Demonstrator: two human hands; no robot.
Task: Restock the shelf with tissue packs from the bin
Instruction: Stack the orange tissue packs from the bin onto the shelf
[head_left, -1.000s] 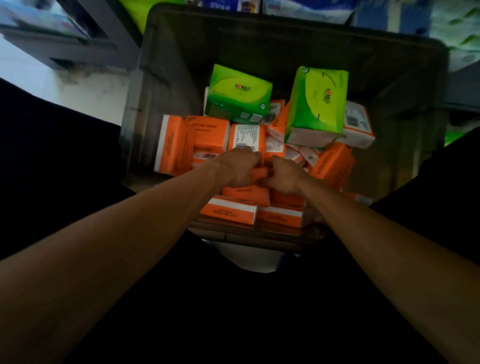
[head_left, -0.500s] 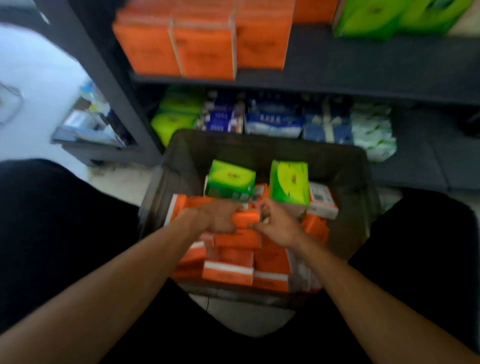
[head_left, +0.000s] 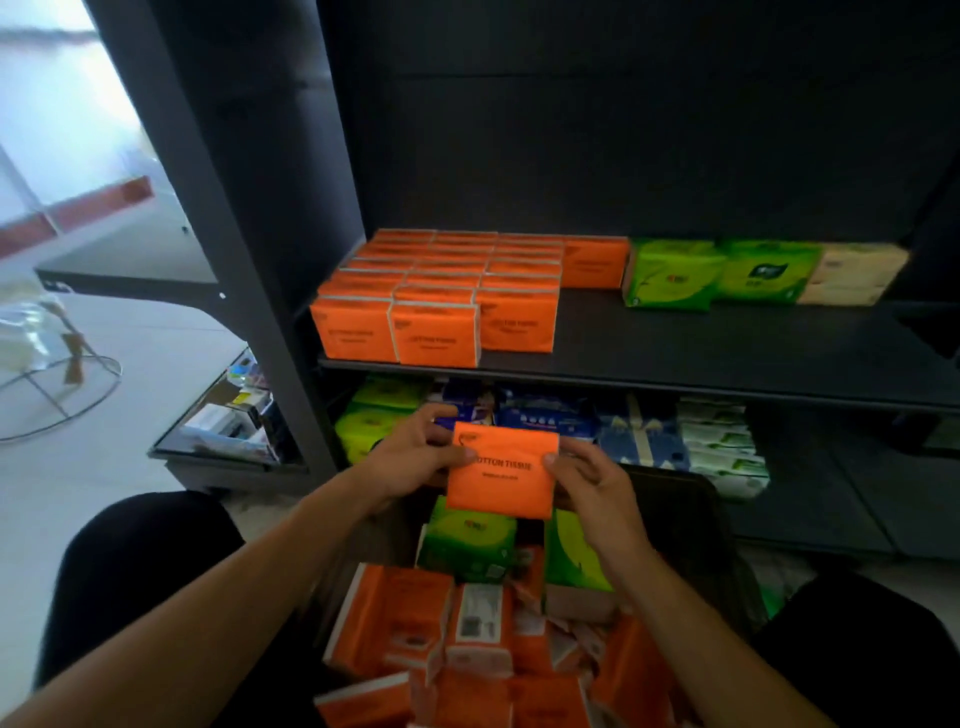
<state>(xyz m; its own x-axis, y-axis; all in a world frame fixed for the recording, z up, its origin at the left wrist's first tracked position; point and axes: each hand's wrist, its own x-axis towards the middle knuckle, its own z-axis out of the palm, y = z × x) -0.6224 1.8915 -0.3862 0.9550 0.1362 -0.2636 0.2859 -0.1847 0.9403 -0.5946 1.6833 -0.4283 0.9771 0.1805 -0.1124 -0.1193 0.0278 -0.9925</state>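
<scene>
Both hands hold one orange tissue pack (head_left: 501, 470) upright above the bin. My left hand (head_left: 415, 457) grips its left edge and my right hand (head_left: 587, 480) pinches its right edge. Below it the dark bin (head_left: 691, 525) holds several orange packs (head_left: 410, 623) and two green packs (head_left: 467, 540). On the dark shelf (head_left: 701, 343) ahead, rows of orange packs (head_left: 441, 291) fill the left part, with green packs (head_left: 717, 273) and a cream pack (head_left: 852, 273) at the back right.
The shelf's front right part is bare. The lower shelf carries green, blue and white tissue packs (head_left: 639, 431). A dark upright post (head_left: 218, 218) stands left of the shelf, with a low tray of small items (head_left: 228, 421) and a wire stand (head_left: 52, 384) on the floor.
Both hands took an orange pack out of the bin and raised it toward the shelf. My view tilted up from the bin to the shelf.
</scene>
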